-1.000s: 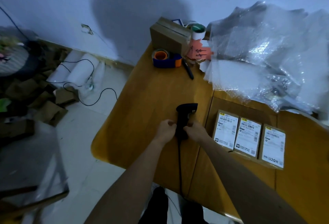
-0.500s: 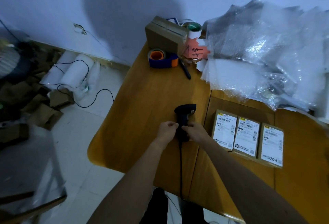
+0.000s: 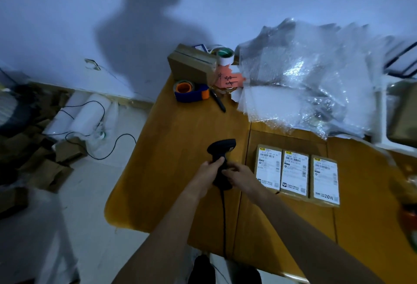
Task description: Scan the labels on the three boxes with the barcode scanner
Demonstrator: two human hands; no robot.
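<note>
A black barcode scanner (image 3: 222, 148) with a cord running toward me stands over the wooden table (image 3: 176, 171). My left hand (image 3: 208, 170) is wrapped around its handle from the left. My right hand (image 3: 239, 174) touches the handle from the right, fingers curled on it. Three flat cardboard boxes lie side by side just right of my hands, each with a white label facing up: the left box (image 3: 268, 167), the middle box (image 3: 294, 174), the right box (image 3: 326, 181). The scanner's head points up and to the right, away from me.
A blue and orange tape dispenser (image 3: 190, 92), a brown carton (image 3: 191, 66), a white tape roll (image 3: 224, 56), an orange note (image 3: 229, 79) and a black pen (image 3: 217, 101) sit at the table's far end. Bubble wrap bags (image 3: 316, 85) pile up far right. Cardboard and cables litter the floor left.
Both hands stay on the scanner at nearly the same spot. My left hand has closed further around the handle. The view has tilted slightly.
</note>
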